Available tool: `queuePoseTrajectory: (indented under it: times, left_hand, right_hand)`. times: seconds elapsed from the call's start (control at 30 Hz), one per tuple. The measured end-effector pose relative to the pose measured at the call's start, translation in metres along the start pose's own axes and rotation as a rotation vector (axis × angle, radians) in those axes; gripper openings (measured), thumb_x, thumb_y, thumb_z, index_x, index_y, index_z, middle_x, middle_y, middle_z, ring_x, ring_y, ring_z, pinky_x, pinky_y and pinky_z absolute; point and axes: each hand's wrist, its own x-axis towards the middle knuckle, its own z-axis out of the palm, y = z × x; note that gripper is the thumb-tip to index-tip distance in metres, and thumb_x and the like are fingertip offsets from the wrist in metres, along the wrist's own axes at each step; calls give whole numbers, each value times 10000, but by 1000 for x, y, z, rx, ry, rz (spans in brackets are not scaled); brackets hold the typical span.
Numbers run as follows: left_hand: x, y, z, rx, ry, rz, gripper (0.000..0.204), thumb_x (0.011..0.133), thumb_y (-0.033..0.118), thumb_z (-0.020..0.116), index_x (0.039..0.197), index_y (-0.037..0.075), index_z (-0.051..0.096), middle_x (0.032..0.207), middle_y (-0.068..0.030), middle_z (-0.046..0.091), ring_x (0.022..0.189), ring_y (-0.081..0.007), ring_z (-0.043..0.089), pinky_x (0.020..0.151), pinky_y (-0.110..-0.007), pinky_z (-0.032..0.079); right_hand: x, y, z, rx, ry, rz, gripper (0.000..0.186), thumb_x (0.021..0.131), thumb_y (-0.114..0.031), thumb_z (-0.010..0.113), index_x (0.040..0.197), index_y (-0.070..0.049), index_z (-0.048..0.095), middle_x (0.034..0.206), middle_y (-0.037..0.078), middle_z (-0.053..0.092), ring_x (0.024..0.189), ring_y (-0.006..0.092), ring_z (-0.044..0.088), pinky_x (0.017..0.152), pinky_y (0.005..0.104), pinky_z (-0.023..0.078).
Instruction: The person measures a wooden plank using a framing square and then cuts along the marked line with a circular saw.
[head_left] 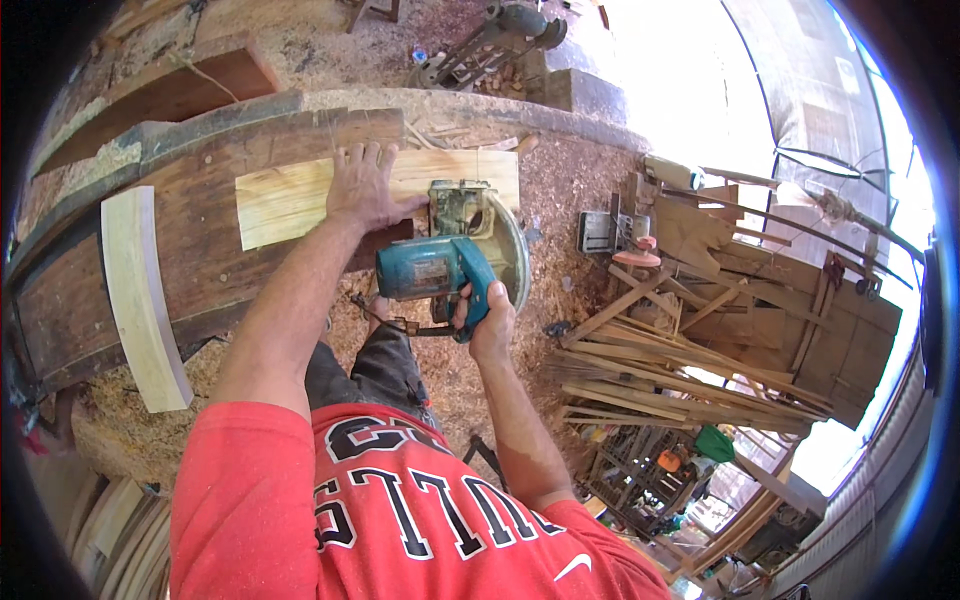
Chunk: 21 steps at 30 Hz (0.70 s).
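Observation:
A pale wooden board point(285, 200) lies across the end of a dark wooden workbench point(225, 275). My left hand point(368, 188) presses flat on the board with its fingers spread, the thumb pointing toward the saw. In my right hand point(492, 325) is the rear handle of a teal circular saw point(425, 268). The saw's base plate sits at the board's right part, with the rounded blade guard on its right side. The guard and base hide the blade. A cord hangs below the motor, close to my leg.
A second pale board point(145, 300) lies crosswise on the bench at left. Sawdust point(560, 200) and shavings cover the floor. Stacked wood strips point(680, 375) stand at right, near another power tool point(610, 232). A metal machine point(495, 45) stands beyond the bench.

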Motion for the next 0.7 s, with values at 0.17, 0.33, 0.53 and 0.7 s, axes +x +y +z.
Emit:
queuePoseTrajectory:
  times: [0.17, 0.33, 0.53, 0.7]
  left_hand:
    - [0, -2, 1, -5, 0, -3, 998, 800, 841, 621, 1436, 78, 522, 1313, -149, 571, 1249, -329, 510, 1090, -556, 334]
    - [0, -2, -1, -21, -5, 7, 991, 802, 838, 623, 1421, 69, 533, 1295, -152, 574, 1234, -328, 514, 1079, -563, 342]
    - [0, 0, -8, -22, 46, 16, 976, 795, 826, 639, 1400, 66, 544, 1271, -153, 579, 1216, -333, 522, 1074, -572, 341]
    - [2, 1, -17, -22, -174, -27, 1067, 825, 857, 570, 1525, 56, 486, 1445, -182, 537, 1389, -372, 453, 1195, -603, 269]
  right_hand:
    - [-3, -3, 4, -18, 16, 14, 575, 1031, -582, 473, 958, -28, 609, 600, 98, 565, 489, 206, 532, 500, 332, 453]
    - [-4, -2, 3, -13, 7, 6, 591, 1022, -600, 483, 957, -26, 608, 598, 98, 566, 486, 203, 535, 498, 327, 450]
    - [-2, 0, 1, 1, 8, 12, 602, 1002, -622, 516, 964, -29, 607, 599, 97, 566, 489, 203, 533, 504, 331, 455]
    - [-2, -3, 5, -5, 11, 14, 671, 976, -685, 520, 964, -23, 633, 599, 71, 565, 501, 172, 527, 489, 307, 414]
